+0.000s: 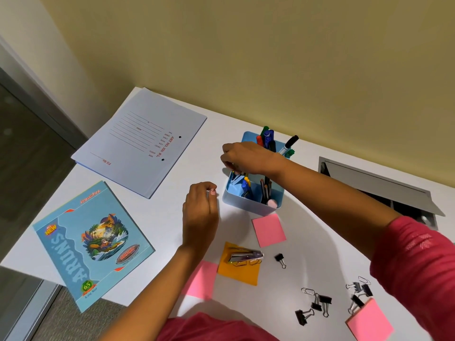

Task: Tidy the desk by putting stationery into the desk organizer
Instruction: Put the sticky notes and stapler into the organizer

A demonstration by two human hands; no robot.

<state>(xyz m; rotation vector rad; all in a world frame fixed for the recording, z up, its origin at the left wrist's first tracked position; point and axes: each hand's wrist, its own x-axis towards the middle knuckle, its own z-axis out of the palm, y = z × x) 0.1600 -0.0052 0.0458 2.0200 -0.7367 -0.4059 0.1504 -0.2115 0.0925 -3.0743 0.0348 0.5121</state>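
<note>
A light blue desk organizer (246, 205) stands on the white desk, holding markers, pencils and pens. My right hand (246, 156) hovers over its left compartment, fingers pinched on a thin item dipping into it; I cannot tell what the item is. My left hand (200, 212) hangs loosely curled just left of the organizer, holding nothing. Below lie pink sticky notes (268, 230), an orange sticky pad (240, 269) with a metal staple remover (246, 256) on it, a lone black binder clip (280, 259), and several binder clips (317, 306) and paper clips.
A white file folder (142, 141) lies at the back left. A blue notebook (91, 244) overhangs the desk's left edge. More pink sticky pads (369, 321) sit at bottom right and bottom centre (200, 280). A metal cable hatch (379, 188) opens at right.
</note>
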